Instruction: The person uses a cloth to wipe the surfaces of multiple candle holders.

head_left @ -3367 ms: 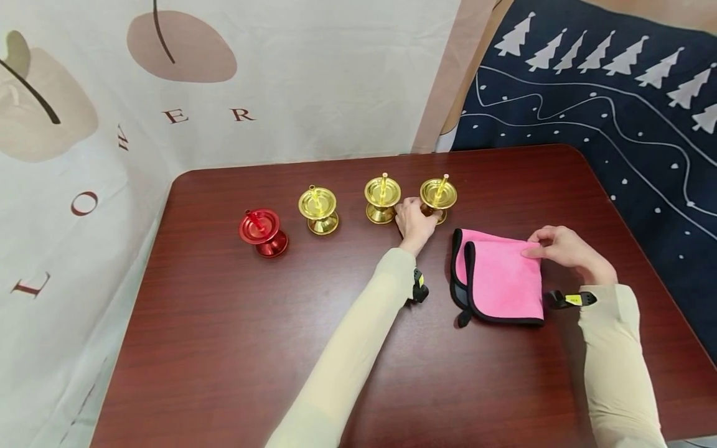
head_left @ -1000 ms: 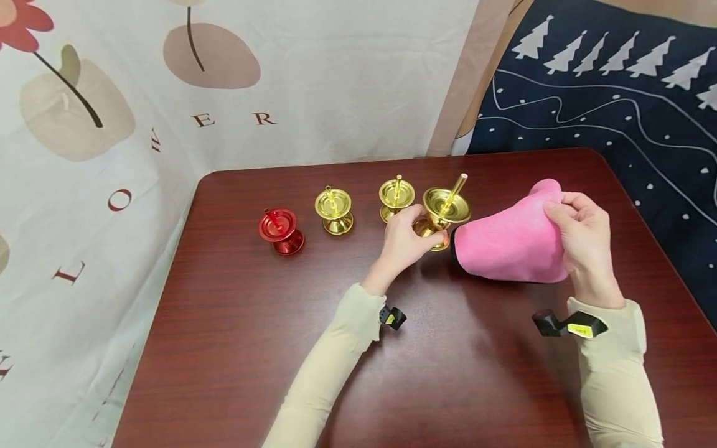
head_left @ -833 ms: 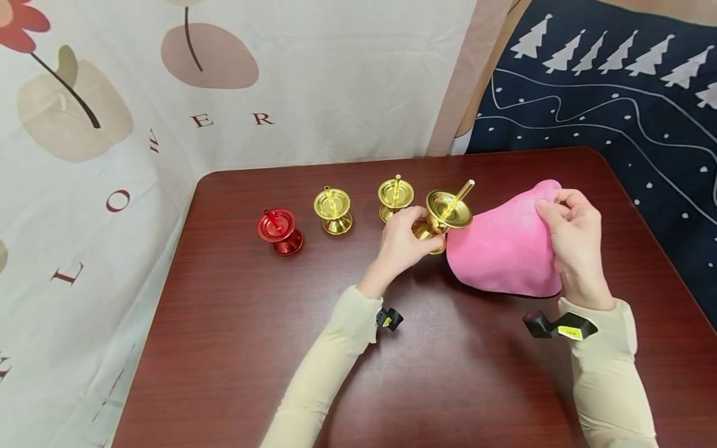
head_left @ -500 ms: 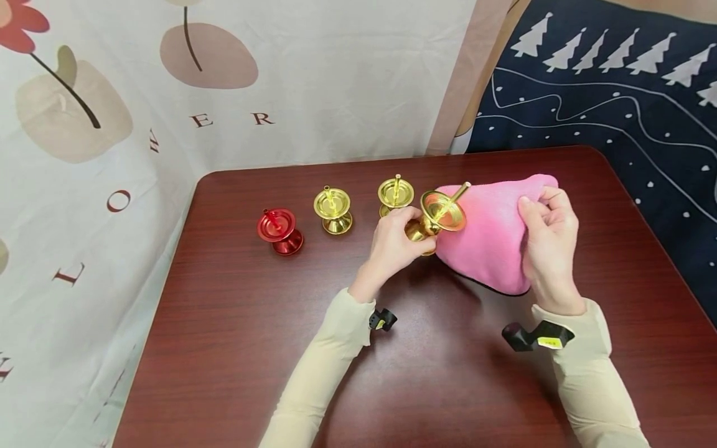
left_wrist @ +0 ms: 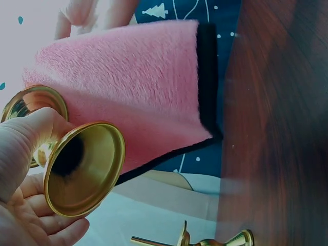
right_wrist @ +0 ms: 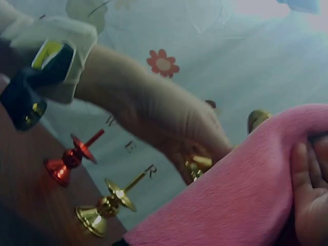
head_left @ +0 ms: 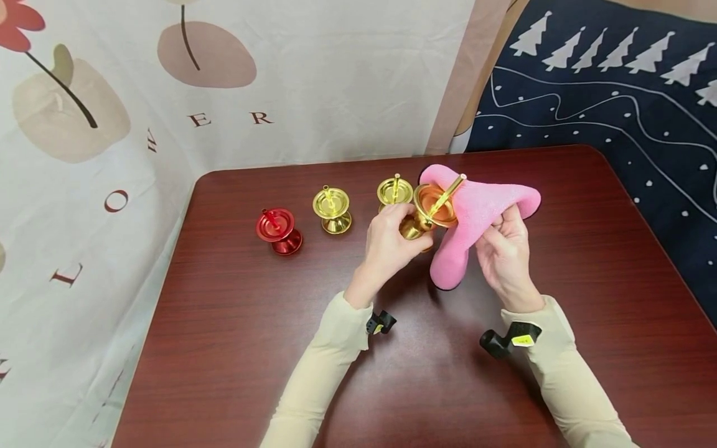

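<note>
My left hand grips a gold candle holder by its stem, tilting it toward the right; its dish and thin upright tube face up. In the left wrist view the hollow underside of the foot shows, with the thumb across the stem. My right hand, palm turned up, holds a pink plush cloth with black edging, fingers partly hidden under its fold. The cloth drapes against the dish's right side and hangs down in front. A second gold holder stands just behind the left hand.
Another gold candle holder and a red one stand upright to the left on the dark wood table. A pale printed fabric hangs behind the table, a navy tree-patterned one at right.
The right hand has lifted the cloth off the table and brought it left onto the held holder, turning palm up. The left hand has raised and tilted that holder, taken from the row's right end.
</note>
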### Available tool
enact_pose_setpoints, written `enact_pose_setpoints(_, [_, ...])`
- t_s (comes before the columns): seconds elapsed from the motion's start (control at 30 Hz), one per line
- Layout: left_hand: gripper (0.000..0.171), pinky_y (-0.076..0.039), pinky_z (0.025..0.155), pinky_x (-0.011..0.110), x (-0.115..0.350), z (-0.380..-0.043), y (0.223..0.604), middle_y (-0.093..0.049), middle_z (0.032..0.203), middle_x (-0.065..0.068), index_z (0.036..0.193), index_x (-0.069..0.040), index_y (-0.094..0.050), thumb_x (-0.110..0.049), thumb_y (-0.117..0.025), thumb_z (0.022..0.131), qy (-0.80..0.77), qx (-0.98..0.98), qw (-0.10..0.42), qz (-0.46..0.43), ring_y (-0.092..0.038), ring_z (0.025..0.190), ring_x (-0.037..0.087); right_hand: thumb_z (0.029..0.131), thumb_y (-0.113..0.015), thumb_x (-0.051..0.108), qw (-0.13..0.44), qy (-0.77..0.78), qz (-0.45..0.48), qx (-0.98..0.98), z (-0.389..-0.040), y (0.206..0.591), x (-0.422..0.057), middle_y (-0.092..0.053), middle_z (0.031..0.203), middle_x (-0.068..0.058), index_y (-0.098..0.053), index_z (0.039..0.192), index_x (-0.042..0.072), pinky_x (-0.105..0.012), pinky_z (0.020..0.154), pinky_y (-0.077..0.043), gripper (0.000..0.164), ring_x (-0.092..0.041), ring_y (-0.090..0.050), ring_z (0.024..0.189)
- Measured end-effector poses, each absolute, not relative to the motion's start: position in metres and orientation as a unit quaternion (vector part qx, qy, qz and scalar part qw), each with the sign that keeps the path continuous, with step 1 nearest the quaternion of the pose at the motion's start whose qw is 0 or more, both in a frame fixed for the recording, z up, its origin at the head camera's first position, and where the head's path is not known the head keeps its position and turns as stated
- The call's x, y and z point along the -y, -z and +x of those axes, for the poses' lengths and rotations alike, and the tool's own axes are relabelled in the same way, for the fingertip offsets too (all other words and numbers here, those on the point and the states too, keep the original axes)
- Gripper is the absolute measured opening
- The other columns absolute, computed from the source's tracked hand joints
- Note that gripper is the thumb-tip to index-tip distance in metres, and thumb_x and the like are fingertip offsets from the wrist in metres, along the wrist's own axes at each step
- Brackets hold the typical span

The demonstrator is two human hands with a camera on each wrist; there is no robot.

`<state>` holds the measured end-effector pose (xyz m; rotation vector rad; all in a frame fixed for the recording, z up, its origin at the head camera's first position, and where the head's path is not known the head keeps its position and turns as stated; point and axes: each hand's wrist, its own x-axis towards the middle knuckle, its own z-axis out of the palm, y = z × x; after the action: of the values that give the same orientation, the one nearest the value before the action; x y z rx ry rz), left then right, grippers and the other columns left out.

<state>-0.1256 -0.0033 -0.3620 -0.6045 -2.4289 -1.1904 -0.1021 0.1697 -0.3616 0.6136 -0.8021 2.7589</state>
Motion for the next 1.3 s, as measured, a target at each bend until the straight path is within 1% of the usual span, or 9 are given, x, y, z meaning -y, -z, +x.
enact_pose_setpoints(0.13, [0.033,-0.047,0.070,0.031,0.001,-0.123,0.363,-0.065,0.088,0.006,0.092,-0.005,-0.066,-0.020,-0.077,0.066,0.403,0.865,0.198,-0.225,-0.058,0.084,0.019,0.077,-0.064,-0.016,0.157,-0.910,0.183,0.336,-0.106,0.366,-0.164,-0.067,0.096,-0.015,-0.053,0.103,-0.005,-0.027,0.076,-0.050,0.030,-0.019,-0.061,0.090])
enact_pose_setpoints(0.23, [0.030,-0.047,0.070,0.031,0.000,-0.122,0.364,-0.064,0.087,0.005,0.091,-0.005,-0.066,-0.020,-0.077,0.067,0.390,0.867,0.206,-0.231,-0.057,0.083,0.019,0.076,-0.067,-0.012,0.179,-0.894,0.158,0.379,-0.108,0.370,-0.161,-0.067,0.097,-0.012,-0.057,0.104,-0.003,-0.025,0.075,-0.049,0.032,-0.017,-0.059,0.089])
enact_pose_setpoints(0.5, [0.025,-0.046,0.072,0.031,-0.004,-0.121,0.366,-0.064,0.081,0.004,0.086,-0.005,-0.064,-0.017,-0.074,0.067,0.339,0.872,0.243,-0.258,-0.057,0.083,0.019,0.082,-0.068,0.001,0.159,-0.859,0.135,0.468,-0.109,0.378,-0.163,-0.064,0.096,-0.003,-0.069,0.106,0.008,-0.019,0.072,-0.046,0.025,-0.011,-0.053,0.086])
enact_pose_setpoints(0.57, [0.024,-0.045,0.071,0.031,-0.004,-0.121,0.367,-0.062,0.078,0.003,0.085,-0.006,-0.064,-0.017,-0.074,0.066,0.332,0.872,0.249,-0.259,-0.056,0.083,0.019,0.083,-0.065,-0.002,0.154,-0.852,0.134,0.482,-0.109,0.378,-0.164,-0.064,0.094,-0.002,-0.071,0.103,0.008,-0.018,0.070,-0.046,0.023,-0.010,-0.053,0.083])
enact_pose_setpoints(0.7, [0.021,-0.045,0.070,0.031,-0.006,-0.120,0.368,-0.060,0.075,0.003,0.081,-0.006,-0.062,-0.015,-0.073,0.066,0.318,0.874,0.259,-0.261,-0.056,0.082,0.019,0.082,-0.057,-0.011,0.155,-0.835,0.120,0.514,-0.111,0.375,-0.164,-0.065,0.090,-0.001,-0.073,0.096,0.010,-0.019,0.067,-0.046,0.030,-0.009,-0.053,0.079])
enact_pose_setpoints(0.87, [0.022,-0.045,0.072,0.030,-0.008,-0.119,0.369,-0.060,0.076,0.004,0.083,-0.006,-0.062,-0.015,-0.073,0.067,0.300,0.876,0.266,-0.269,-0.056,0.084,0.020,0.080,-0.057,-0.014,0.170,-0.830,0.080,0.525,-0.113,0.373,-0.164,-0.065,0.084,-0.002,-0.074,0.088,0.011,-0.018,0.063,-0.048,0.031,-0.010,-0.055,0.073])
enact_pose_setpoints(1.0, [0.024,-0.045,0.073,0.030,-0.009,-0.120,0.370,-0.062,0.079,0.004,0.086,-0.005,-0.063,-0.017,-0.073,0.069,0.297,0.878,0.261,-0.271,-0.056,0.085,0.019,0.079,-0.056,-0.015,0.198,-0.833,0.062,0.513,-0.115,0.372,-0.160,-0.065,0.083,-0.002,-0.074,0.088,0.011,-0.018,0.063,-0.049,0.033,-0.011,-0.056,0.073])
enact_pose_setpoints(1.13, [0.026,-0.046,0.074,0.030,-0.008,-0.122,0.371,-0.063,0.082,0.005,0.089,-0.005,-0.064,-0.017,-0.073,0.068,0.303,0.877,0.258,-0.268,-0.056,0.086,0.020,0.078,-0.055,-0.016,0.225,-0.835,0.056,0.499,-0.118,0.371,-0.155,-0.065,0.082,-0.003,-0.073,0.087,0.010,-0.020,0.064,-0.049,0.033,-0.013,-0.055,0.074])
enact_pose_setpoints(1.3, [0.028,-0.045,0.075,0.032,-0.003,-0.123,0.374,-0.063,0.083,0.005,0.089,-0.005,-0.064,-0.017,-0.074,0.066,0.314,0.876,0.256,-0.262,-0.057,0.087,0.020,0.077,-0.051,-0.018,0.246,-0.846,0.043,0.471,-0.121,0.368,-0.153,-0.060,0.074,-0.003,-0.071,0.080,0.008,-0.020,0.061,-0.046,0.033,-0.012,-0.053,0.070])
